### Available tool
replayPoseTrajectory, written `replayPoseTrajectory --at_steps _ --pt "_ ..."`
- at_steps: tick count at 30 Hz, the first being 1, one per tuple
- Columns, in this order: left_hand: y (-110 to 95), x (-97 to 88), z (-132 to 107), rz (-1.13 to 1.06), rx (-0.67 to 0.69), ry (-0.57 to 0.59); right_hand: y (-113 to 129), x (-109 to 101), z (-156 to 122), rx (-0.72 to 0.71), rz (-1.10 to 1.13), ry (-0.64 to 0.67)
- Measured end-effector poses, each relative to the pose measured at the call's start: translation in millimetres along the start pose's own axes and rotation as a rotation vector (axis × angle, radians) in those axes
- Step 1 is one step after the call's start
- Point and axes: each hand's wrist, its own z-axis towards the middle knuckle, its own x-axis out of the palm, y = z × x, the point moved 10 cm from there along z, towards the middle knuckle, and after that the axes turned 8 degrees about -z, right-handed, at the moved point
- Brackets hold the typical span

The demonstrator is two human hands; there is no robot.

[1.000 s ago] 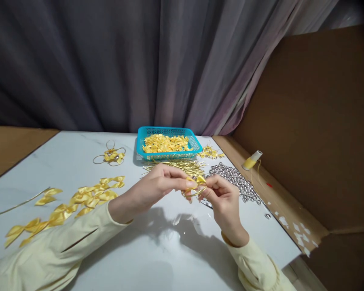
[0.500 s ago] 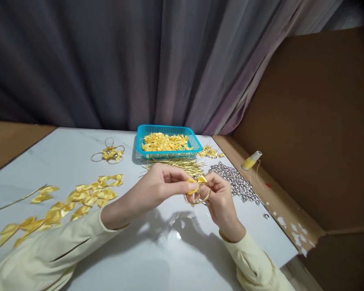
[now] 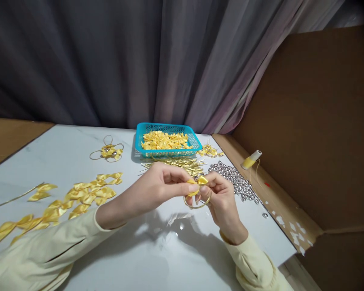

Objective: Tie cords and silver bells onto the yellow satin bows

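Above the table, my left hand pinches a yellow ribbon bow between thumb and fingers. Opposite it, my right hand is closed on the other side of the same piece, at a second small yellow bow. A gold wire loop hangs below the bows, between both hands. One silver bead shows at the top of the piece. My fingers hide how the wire and bows join.
Behind my hands are a blue basket of bows and gold wire stems. Silver beads spread on the right. Loose bows lie left; a bow-and-wire piece lies behind them. A thread spool stands beyond the beads.
The wire loop sits slightly lower and shows more openly below the bows. Both hands keep their pinch, nearly in the same place. The view has shifted a little.
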Motion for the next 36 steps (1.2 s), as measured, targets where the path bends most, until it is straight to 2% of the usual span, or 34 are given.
replayPoseTrajectory --at_steps 4,7,9,11,15,19,21,23,25,27,28,30,33,36 --pt "-7 -8.3 -1 0.158 -0.005 -0.072 21 -4 5 -0.085 -0.233 0.064" --pt "-6 -14.0 -1 0.316 -0.053 -0.11 59 -18 4 -0.277 -0.542 -0.006" --pt "-3 -15.2 -1 0.38 -0.077 -0.109 86 -18 -2 -0.435 -0.777 -0.04" --pt "0 -14.2 0 0.409 -0.089 -0.09 97 3 -7 -0.549 -1.013 0.099" --pt "5 -10.5 0 0.439 -0.069 -0.046 82 42 -11 -0.574 -1.394 0.437" --pt "6 -7.8 -1 0.457 -0.045 -0.009 64 53 -11 -0.527 -1.469 0.637" --pt "6 -5.4 -1 0.454 -0.047 0.019 60 49 -8 -0.467 -1.392 0.659" --pt "2 -4.2 -1 0.451 -0.042 0.027 60 37 -1 -0.357 -1.194 0.582" --pt "-4 -6.2 -1 0.447 -0.027 -0.004 56 18 8 -0.205 -0.846 0.42" --pt "-9 -10.3 -1 0.441 -0.013 -0.055 42 2 11 -0.043 -0.409 0.285" --pt "-12 -12.0 -1 0.439 -0.003 -0.077 30 2 8 0.045 -0.225 0.275" --pt "-15 -13.6 -1 0.443 0.03 -0.104 10 14 -1 0.185 0.066 0.35" --pt "-18 -15.6 -2 0.474 0.095 -0.147 -5 20 -8 0.287 0.279 0.316" --pt "-19 -20.5 -3 0.508 0.128 -0.218 -9 16 -8 0.303 0.353 0.227"
